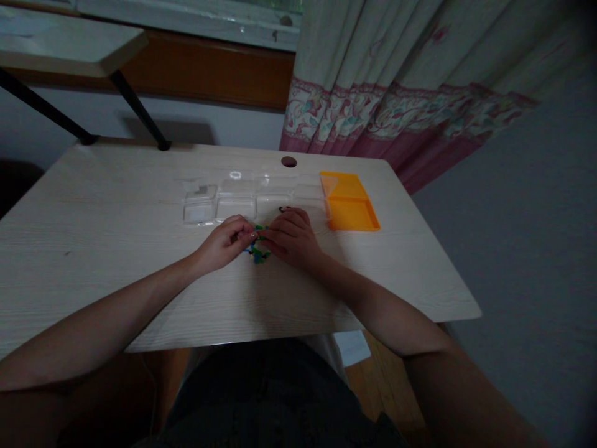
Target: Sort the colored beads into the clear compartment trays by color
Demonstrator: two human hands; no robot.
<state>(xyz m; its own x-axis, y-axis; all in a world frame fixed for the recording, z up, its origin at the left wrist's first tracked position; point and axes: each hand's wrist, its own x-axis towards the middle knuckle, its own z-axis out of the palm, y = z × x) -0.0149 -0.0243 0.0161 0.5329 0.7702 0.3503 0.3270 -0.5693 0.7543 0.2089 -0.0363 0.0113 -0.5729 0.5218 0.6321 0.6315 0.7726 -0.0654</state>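
Left hand [227, 244] and right hand [295, 238] meet at the green-and-blue pieces [259, 256]!
Left fingers pinch them over the counter [401, 274]; right fingers curl in, grip hidden from me. Clear tray [236, 209] at the pieces' twelve o'clock, orange tray [353, 215] at two.

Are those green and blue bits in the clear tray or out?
Out: the green and blue bits show between left hand and right hand, this side of the clear tray.
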